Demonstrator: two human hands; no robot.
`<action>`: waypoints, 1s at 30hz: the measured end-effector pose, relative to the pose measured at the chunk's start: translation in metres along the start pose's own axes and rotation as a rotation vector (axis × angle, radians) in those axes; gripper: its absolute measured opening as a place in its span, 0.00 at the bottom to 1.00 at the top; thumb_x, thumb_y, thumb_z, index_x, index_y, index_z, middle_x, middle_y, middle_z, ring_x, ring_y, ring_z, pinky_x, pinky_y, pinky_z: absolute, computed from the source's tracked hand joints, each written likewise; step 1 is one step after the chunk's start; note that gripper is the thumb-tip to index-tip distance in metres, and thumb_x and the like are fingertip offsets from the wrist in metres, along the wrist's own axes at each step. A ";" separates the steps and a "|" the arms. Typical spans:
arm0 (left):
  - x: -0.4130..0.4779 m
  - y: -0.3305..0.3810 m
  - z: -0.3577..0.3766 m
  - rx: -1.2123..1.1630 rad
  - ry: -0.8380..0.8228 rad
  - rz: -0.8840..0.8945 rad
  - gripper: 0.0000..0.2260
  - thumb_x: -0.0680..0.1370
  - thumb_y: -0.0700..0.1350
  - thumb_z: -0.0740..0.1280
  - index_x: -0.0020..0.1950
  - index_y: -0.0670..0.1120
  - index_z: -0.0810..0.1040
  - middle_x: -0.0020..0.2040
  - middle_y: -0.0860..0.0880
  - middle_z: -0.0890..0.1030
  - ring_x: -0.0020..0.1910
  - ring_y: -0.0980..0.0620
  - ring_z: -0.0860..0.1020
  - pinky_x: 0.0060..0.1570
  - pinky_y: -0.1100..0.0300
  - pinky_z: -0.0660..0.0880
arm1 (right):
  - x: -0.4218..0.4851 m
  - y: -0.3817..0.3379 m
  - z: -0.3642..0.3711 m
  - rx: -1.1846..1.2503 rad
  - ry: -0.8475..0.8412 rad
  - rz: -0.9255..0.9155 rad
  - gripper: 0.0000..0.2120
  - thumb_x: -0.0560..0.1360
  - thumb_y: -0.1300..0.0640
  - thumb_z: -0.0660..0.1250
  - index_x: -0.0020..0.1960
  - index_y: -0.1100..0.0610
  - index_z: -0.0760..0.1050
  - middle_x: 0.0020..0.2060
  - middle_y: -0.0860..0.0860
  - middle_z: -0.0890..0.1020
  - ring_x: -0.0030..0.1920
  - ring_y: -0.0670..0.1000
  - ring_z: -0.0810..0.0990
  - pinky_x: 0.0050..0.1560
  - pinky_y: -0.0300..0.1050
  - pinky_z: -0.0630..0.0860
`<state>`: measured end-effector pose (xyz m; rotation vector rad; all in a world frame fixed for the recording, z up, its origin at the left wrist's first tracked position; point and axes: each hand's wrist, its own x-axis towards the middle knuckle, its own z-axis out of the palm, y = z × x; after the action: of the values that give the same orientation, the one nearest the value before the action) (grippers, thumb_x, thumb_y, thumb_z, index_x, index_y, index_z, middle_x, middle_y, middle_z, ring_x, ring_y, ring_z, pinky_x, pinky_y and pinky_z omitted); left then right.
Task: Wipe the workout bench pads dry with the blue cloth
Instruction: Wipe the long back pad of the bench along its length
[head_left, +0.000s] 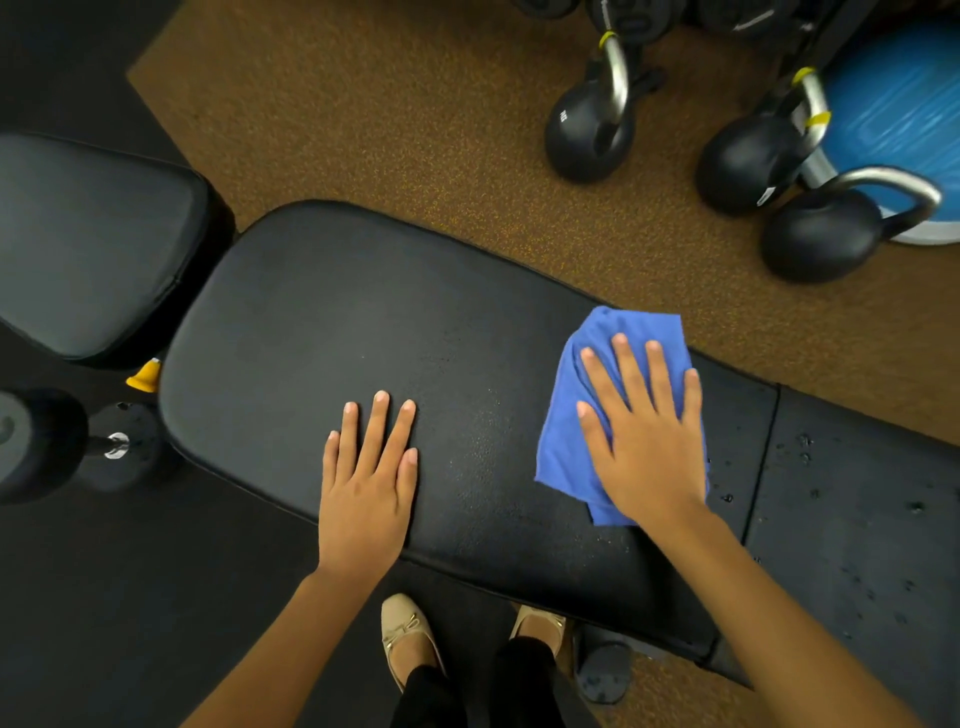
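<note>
Right hand (647, 441) flat, fingers spread, pressing blue cloth (566, 441) on bench (322, 312) pad; left hand (369, 478) flat, empty. Likely soft, light; best palmed from above.

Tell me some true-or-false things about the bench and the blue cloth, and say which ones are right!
1. The right hand presses flat on the crumpled blue cloth. True.
2. The left hand holds a bottle. False: it rests flat and empty on the long black padded bench pad.
3. Some round black kettlebells with metal handles stand on the speckled brown floor. True.
4. The blue cloth lies on the floor. False: it lies on the bench pad.
</note>
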<state>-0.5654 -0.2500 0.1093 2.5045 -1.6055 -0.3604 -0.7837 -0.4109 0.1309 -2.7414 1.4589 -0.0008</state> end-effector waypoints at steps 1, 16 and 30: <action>0.000 0.000 0.000 0.002 0.003 0.001 0.23 0.83 0.55 0.41 0.77 0.51 0.55 0.77 0.48 0.56 0.76 0.44 0.50 0.72 0.50 0.47 | 0.006 0.000 0.001 0.000 0.004 0.057 0.25 0.81 0.45 0.47 0.76 0.51 0.60 0.76 0.53 0.61 0.76 0.60 0.56 0.71 0.67 0.53; 0.000 -0.001 -0.001 -0.010 -0.005 0.012 0.23 0.83 0.55 0.39 0.77 0.50 0.54 0.76 0.47 0.56 0.75 0.43 0.51 0.71 0.45 0.53 | -0.058 -0.014 -0.006 -0.019 -0.039 -0.121 0.25 0.81 0.45 0.48 0.76 0.49 0.59 0.76 0.52 0.60 0.76 0.59 0.56 0.72 0.64 0.53; 0.001 -0.002 -0.001 -0.028 -0.013 0.015 0.25 0.82 0.55 0.39 0.77 0.50 0.55 0.76 0.46 0.57 0.75 0.43 0.51 0.71 0.44 0.54 | -0.094 -0.065 0.001 0.015 -0.108 -0.162 0.25 0.82 0.45 0.47 0.77 0.49 0.58 0.76 0.51 0.60 0.76 0.60 0.55 0.71 0.63 0.54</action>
<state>-0.5630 -0.2500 0.1097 2.4736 -1.6118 -0.3953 -0.7823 -0.2964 0.1340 -2.7913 1.2030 0.1287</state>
